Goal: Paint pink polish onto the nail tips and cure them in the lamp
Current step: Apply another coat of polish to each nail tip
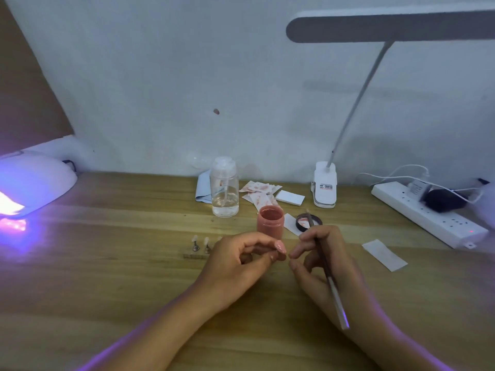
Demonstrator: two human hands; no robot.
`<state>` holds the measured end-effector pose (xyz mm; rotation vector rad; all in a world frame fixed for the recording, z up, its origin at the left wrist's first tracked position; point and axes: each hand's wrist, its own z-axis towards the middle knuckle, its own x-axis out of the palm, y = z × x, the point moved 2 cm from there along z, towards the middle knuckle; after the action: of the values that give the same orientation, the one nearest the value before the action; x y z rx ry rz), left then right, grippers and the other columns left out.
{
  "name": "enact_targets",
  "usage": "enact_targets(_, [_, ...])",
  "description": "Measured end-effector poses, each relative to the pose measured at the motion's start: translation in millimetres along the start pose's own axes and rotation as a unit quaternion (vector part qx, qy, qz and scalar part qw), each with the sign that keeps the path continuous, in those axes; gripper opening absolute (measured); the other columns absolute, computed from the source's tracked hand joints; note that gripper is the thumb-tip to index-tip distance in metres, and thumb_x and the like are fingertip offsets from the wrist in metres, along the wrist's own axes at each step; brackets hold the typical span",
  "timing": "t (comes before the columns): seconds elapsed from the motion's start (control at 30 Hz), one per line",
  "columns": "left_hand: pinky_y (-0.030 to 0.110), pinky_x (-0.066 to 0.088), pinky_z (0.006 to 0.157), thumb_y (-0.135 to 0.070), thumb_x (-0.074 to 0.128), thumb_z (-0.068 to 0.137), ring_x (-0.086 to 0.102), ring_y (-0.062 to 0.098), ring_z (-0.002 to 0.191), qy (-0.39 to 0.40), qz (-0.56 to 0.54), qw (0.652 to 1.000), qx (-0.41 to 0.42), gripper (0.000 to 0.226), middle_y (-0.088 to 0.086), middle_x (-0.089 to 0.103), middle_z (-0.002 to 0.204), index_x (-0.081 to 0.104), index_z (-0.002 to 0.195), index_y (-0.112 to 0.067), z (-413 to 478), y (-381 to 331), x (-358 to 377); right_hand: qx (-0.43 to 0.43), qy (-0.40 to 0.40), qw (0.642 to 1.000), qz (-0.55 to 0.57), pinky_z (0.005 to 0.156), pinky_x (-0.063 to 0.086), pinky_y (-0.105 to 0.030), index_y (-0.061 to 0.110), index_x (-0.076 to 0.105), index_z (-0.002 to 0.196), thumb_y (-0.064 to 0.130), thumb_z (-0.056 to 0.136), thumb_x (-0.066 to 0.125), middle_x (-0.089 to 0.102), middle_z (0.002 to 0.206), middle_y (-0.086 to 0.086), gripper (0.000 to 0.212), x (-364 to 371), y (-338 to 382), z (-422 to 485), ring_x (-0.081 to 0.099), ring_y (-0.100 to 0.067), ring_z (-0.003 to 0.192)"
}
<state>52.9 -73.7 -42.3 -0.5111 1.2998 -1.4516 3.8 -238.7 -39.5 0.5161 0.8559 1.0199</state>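
Observation:
My left hand (238,263) pinches a pink-painted nail tip (280,247) between thumb and fingers at the table's middle. Close beside it, my right hand (321,258) grips a thin brush (325,266), its bristle end pointing up and away over the jar lid (308,223). An open jar of pink polish (270,222) stands just behind both hands. Two unpainted nail tips (201,241) stand on small holders on a wooden strip (193,255) left of my left hand. The curing lamp (32,183) glows purple at the far left.
A clear pump bottle (224,187) stands behind the jar, with stained wipes (258,192) and a white pad (289,197) beside it. A clip desk lamp (325,187) and a power strip (428,212) occupy the back right. A loose wipe (384,254) lies right of my hands.

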Motion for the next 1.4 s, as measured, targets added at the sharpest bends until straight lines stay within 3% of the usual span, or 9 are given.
enact_targets(0.13, [0.053,0.052,0.082,-0.015,0.070,0.090,0.071,0.023,0.088,0.038,-0.019,0.999,-0.020,0.025,-0.008,0.076,0.094,0.064,0.106,-0.032,-3,-4,9,-0.038,-0.036,0.999,-0.014,0.055,0.048,-0.019,0.035,0.042,0.104,-0.002,0.072,0.075,0.063,0.084,0.012,0.059,5,-8,1,0.060,-0.011,0.057])
enact_targets(0.27, [0.024,0.044,0.047,-0.037,0.069,0.086,0.056,0.013,0.055,0.050,-0.028,0.997,-0.048,0.029,-0.006,0.076,0.091,0.055,0.111,-0.032,-2,-6,5,-0.054,-0.036,0.997,-0.032,0.058,0.053,-0.025,0.043,0.039,0.106,0.001,0.072,0.073,0.066,0.087,0.013,0.064,4,-14,2,0.065,-0.014,0.063])
enact_targets(0.37, [0.017,0.039,0.044,-0.024,0.068,0.092,0.052,0.008,0.052,0.051,-0.023,0.997,-0.050,0.023,-0.006,0.076,0.092,0.055,0.110,-0.030,-2,-2,7,-0.063,-0.025,0.997,-0.042,0.063,0.052,-0.018,0.043,0.038,0.106,0.000,0.072,0.071,0.066,0.089,0.015,0.064,2,-11,1,0.067,-0.010,0.071])
enact_targets(0.6, [0.008,0.037,0.046,-0.010,0.067,0.090,0.058,-0.006,0.056,0.011,-0.015,0.999,-0.031,0.020,-0.008,0.076,0.087,0.068,0.094,-0.030,-3,3,8,-0.020,-0.029,0.995,-0.096,0.061,0.050,-0.018,0.037,0.043,0.102,-0.008,0.072,0.069,0.062,0.084,0.014,0.060,2,-10,-3,0.063,-0.008,0.074])
enact_targets(0.7, [0.006,0.038,0.046,-0.013,0.068,0.090,0.062,-0.007,0.060,-0.033,0.017,0.998,-0.042,0.020,-0.015,0.075,0.084,0.072,0.088,-0.033,-3,4,5,0.030,-0.070,0.997,-0.007,0.058,0.047,-0.018,0.030,0.055,0.095,0.019,0.086,0.059,0.062,0.077,0.002,0.015,-8,-3,-4,0.059,-0.007,0.063])
enact_targets(0.8, [0.010,0.046,0.053,-0.015,0.071,0.087,0.068,-0.003,0.073,-0.045,0.050,0.997,-0.047,0.028,-0.020,0.074,0.083,0.070,0.081,-0.042,-3,6,5,0.028,-0.090,0.995,-0.025,0.063,0.048,-0.022,0.034,0.056,0.113,0.044,0.093,0.038,0.063,0.080,0.005,0.029,-11,5,-5,0.061,-0.013,0.070])
enact_targets(1.03, [0.027,0.057,0.076,-0.015,0.075,0.080,0.070,-0.002,0.081,-0.054,0.093,0.993,-0.048,0.034,-0.024,0.073,0.084,0.068,0.075,-0.048,-1,13,5,-0.010,-0.056,0.997,-0.046,0.063,0.052,-0.026,0.016,0.061,0.079,0.006,0.072,0.060,0.066,0.069,0.004,0.012,-11,18,-8,0.065,-0.012,0.069])
enact_targets(1.27, [0.035,0.060,0.076,-0.018,0.076,0.078,0.070,0.000,0.078,-0.065,0.100,0.992,-0.047,0.017,-0.017,0.074,0.080,0.070,0.074,-0.033,1,18,4,0.016,-0.014,0.997,-0.077,0.061,0.050,-0.016,0.022,0.060,0.073,0.007,0.073,0.065,0.065,0.079,0.009,0.015,-10,15,-7,0.063,-0.006,0.074])
enact_targets(1.4, [0.040,0.060,0.078,-0.019,0.076,0.077,0.072,0.004,0.079,-0.060,0.088,0.993,-0.052,0.020,-0.013,0.075,0.082,0.069,0.072,-0.037,2,18,4,0.050,0.000,0.995,-0.089,0.064,0.052,-0.038,0.024,0.057,0.073,0.020,0.069,0.060,0.062,0.072,0.004,0.006,-11,12,-8,0.060,-0.015,0.073])
